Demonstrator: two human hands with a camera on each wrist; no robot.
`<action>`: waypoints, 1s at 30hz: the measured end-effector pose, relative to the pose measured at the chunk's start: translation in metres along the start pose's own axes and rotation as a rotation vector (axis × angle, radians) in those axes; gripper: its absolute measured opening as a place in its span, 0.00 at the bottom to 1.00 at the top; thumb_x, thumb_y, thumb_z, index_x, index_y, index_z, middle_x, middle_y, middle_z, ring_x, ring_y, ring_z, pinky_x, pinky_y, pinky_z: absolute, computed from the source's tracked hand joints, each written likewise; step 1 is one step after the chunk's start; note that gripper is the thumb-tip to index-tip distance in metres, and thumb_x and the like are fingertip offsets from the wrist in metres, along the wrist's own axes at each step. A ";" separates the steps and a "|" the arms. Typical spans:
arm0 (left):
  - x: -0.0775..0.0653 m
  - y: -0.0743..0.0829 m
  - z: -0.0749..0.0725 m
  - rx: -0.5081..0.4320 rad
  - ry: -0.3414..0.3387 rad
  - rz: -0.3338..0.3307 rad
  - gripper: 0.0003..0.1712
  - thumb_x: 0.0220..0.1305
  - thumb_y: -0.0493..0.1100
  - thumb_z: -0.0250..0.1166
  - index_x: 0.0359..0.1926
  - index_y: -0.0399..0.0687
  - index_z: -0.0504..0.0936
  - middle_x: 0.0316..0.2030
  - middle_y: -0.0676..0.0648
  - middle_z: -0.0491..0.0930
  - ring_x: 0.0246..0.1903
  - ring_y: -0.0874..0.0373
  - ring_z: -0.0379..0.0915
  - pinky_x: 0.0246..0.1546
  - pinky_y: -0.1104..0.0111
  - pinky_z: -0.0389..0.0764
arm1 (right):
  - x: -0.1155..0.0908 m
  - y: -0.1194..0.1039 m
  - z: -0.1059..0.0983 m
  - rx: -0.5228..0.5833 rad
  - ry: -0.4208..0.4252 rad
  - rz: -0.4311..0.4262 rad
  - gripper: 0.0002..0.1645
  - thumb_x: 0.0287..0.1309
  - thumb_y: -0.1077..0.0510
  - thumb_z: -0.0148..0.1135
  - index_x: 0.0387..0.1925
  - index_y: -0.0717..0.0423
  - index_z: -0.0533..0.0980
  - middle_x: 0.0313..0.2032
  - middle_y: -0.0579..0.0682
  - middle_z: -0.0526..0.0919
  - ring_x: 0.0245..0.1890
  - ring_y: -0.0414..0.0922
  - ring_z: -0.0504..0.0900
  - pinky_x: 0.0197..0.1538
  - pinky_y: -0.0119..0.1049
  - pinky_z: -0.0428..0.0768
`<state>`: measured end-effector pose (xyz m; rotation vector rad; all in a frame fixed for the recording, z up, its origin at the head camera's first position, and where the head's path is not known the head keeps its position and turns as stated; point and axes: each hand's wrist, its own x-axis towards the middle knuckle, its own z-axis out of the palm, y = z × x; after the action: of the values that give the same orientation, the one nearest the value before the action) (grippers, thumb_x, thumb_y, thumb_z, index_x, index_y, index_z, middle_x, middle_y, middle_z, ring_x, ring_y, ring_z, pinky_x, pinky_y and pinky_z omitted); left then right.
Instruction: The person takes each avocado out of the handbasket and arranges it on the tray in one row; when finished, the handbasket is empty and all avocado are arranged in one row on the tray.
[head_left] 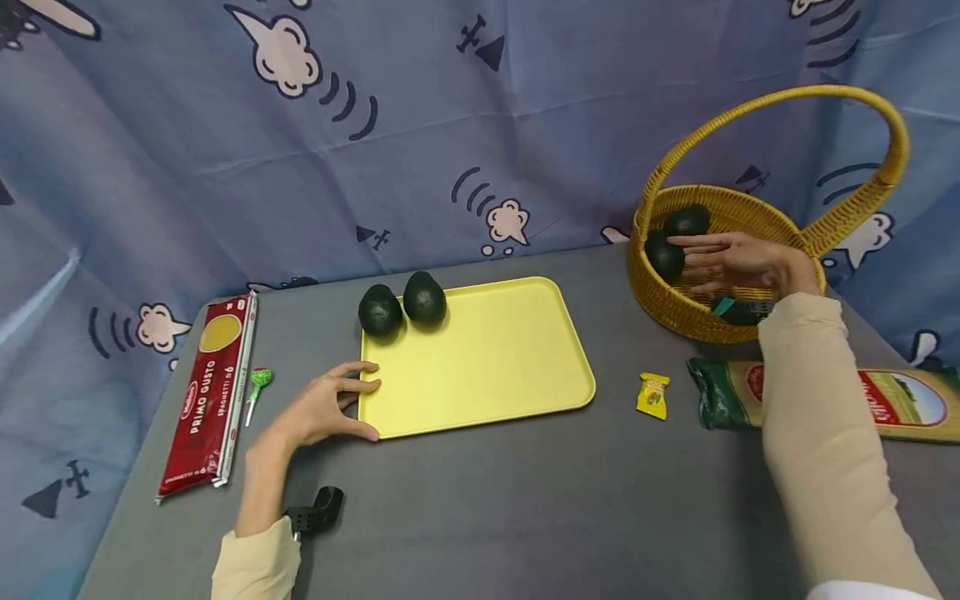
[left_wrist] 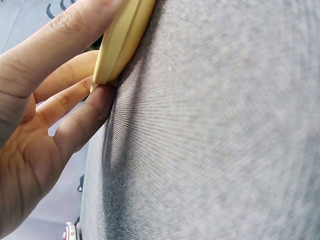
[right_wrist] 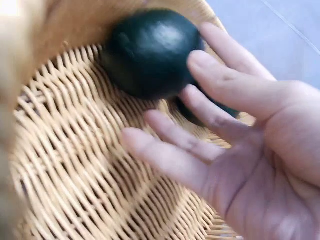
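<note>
My left hand (head_left: 324, 407) holds the left end of a yellow tray (head_left: 487, 358), its fingers and thumb at the tray's edge and near corner. Two dark green avocados (head_left: 425, 299) stand side by side at the tray's far left corner. Over at the right, my right hand (head_left: 738, 262) reaches into a woven basket (head_left: 678, 310) with a tall handle. Two more avocados lie inside against the basket wall. In the right wrist view the fingers are spread and fairly straight beside the nearer avocado (right_wrist: 152, 52); whether the fingertips touch it, I cannot tell.
A red spaghetti packet (head_left: 206, 396) and a green lollipop (head_left: 260, 379) lie left of the tray. A small yellow wrapped candy (head_left: 652, 396) lies to its right. Under the right forearm is a long green and brown packet (head_left: 723, 396). Patterned cloth (head_left: 420, 192) hangs behind the table.
</note>
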<state>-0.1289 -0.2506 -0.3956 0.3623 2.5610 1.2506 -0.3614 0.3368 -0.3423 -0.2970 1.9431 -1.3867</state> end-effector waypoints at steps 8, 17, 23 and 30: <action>-0.002 0.000 0.001 0.017 -0.006 -0.008 0.41 0.42 0.43 0.80 0.57 0.29 0.76 0.66 0.39 0.62 0.65 0.41 0.59 0.60 0.58 0.70 | 0.002 -0.007 0.005 -0.095 0.108 0.035 0.36 0.72 0.60 0.47 0.75 0.45 0.48 0.67 0.50 0.61 0.62 0.48 0.69 0.66 0.57 0.64; -0.001 0.001 0.008 0.041 0.001 0.032 0.41 0.41 0.45 0.80 0.56 0.29 0.77 0.65 0.39 0.64 0.64 0.40 0.60 0.58 0.56 0.71 | 0.007 -0.008 0.012 0.046 0.081 0.115 0.40 0.73 0.59 0.47 0.76 0.45 0.40 0.74 0.58 0.26 0.69 0.60 0.56 0.59 0.46 0.76; 0.001 0.003 0.004 0.041 -0.007 0.024 0.41 0.42 0.43 0.80 0.57 0.29 0.76 0.66 0.39 0.63 0.66 0.40 0.59 0.60 0.56 0.70 | 0.007 -0.006 0.012 0.002 0.108 0.102 0.40 0.72 0.57 0.50 0.75 0.47 0.42 0.74 0.59 0.30 0.50 0.40 0.77 0.56 0.43 0.78; -0.001 0.003 -0.001 0.036 -0.004 0.010 0.41 0.42 0.42 0.80 0.57 0.29 0.76 0.66 0.39 0.62 0.65 0.40 0.60 0.60 0.56 0.70 | -0.001 -0.002 0.012 -0.037 0.143 0.102 0.41 0.70 0.56 0.53 0.75 0.51 0.43 0.74 0.62 0.34 0.46 0.42 0.82 0.53 0.41 0.81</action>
<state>-0.1284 -0.2495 -0.3922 0.3846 2.5845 1.2078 -0.3530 0.3273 -0.3420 -0.1169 2.0719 -1.3377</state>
